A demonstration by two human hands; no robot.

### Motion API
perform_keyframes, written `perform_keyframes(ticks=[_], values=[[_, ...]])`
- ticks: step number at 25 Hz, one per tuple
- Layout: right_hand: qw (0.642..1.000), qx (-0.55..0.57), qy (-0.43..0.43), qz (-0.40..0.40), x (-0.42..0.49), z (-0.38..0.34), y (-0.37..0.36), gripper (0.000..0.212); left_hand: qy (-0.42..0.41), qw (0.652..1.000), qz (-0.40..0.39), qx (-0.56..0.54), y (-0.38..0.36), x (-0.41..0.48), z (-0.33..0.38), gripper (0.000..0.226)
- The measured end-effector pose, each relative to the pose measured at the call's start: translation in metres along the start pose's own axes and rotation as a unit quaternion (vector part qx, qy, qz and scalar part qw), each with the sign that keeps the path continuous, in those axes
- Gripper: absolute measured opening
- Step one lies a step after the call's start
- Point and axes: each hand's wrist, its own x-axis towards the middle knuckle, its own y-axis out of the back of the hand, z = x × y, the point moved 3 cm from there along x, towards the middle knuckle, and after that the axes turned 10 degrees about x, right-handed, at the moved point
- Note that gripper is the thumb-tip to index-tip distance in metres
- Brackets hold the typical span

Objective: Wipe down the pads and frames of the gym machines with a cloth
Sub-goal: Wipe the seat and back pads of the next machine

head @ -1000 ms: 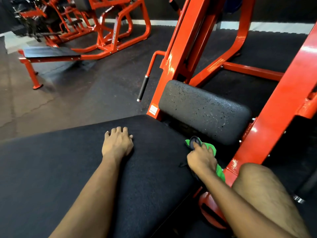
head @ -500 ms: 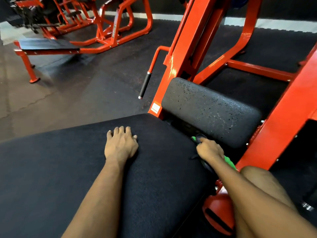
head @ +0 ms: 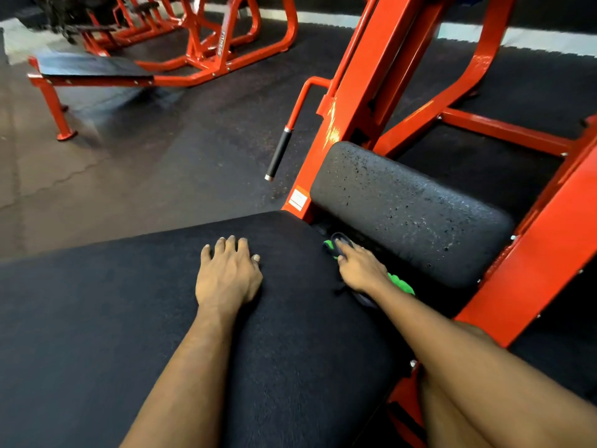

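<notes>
**R hand (head: 361,270) on cloth (head: 401,282) in gap btw pads; L hand (head: 226,279) flat on seat pad (head: 113,318)**

R fingers (head: 341,251): index stretched fwd, pressing on the cloth; the rest are tucked under the hand, gripping the bunched cloth. The cloth is green w/ a dark loop at its front end. It shows ahead of the index tip and again behind the wrist; the middle is hidden under the hand. It sits in the narrow gap btw the seat pad's far-right edge and the small pad (head: 410,211), touching the seat pad edge. Can't tell if it also touches the small pad.

L fingers (head: 231,245): straight, slightly spread, thumb out to the R, holding nothing. The palm lies flat on the seat pad near its far edge, well apart from the cloth.

The seat pad is big, black and matte, and fills the lower L of the view. The small pad is black and speckled, w/ a sheen on top, tilted, mounted btw red frame (head: 365,92) beams. A white sticker (head: 298,198) sits on the frame post by the small pad's L end. A bent red bar w/ a black grip (head: 277,153) hangs off the post's L side.

A bare knee (head: 478,331) is at lower R, beside the frame's R beam.

The floor (head: 161,163) is dark rubber matting. A second red machine (head: 223,37) w/ a flat black pad stands far L.
</notes>
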Motion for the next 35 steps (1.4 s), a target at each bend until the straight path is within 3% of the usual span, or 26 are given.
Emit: perform_keyframes(ticks=[4, 8, 11, 17, 22, 30, 35], values=[[0.999, 0.015, -0.042, 0.008, 0.024, -0.006, 0.010, 0.039, 0.004, 1.000, -0.005, -0.013, 0.005, -0.001, 0.002, 0.047], [0.998, -0.015, 0.045, 0.046, -0.030, -0.022, -0.002, 0.048, 0.005, 1.000, 0.000, -0.005, 0.008, -0.002, 0.003, 0.044], [0.995, -0.009, 0.092, 0.026, -0.042, -0.027, -0.010, 0.051, 0.014, 1.000, 0.002, -0.021, 0.014, 0.018, 0.001, 0.037], [0.998, -0.006, 0.059, -0.010, 0.052, -0.039, -0.021, 0.050, 0.033, 0.999, 0.023, 0.019, 0.006, 0.037, 0.002, 0.029], [0.999, 0.012, 0.048, -0.019, 0.123, -0.078, -0.023, 0.049, 0.049, 0.998, -0.009, 0.033, -0.004, 0.040, 0.005, 0.043], [0.992, 0.018, 0.122, 0.030, 0.065, -0.049, -0.027, 0.047, 0.047, 0.999, -0.017, 0.001, -0.007, 0.041, 0.002, 0.049], [0.996, 0.024, 0.085, -0.003, 0.123, -0.075, -0.027, 0.045, 0.044, 0.999, -0.010, 0.002, -0.007, 0.042, 0.004, 0.048]])
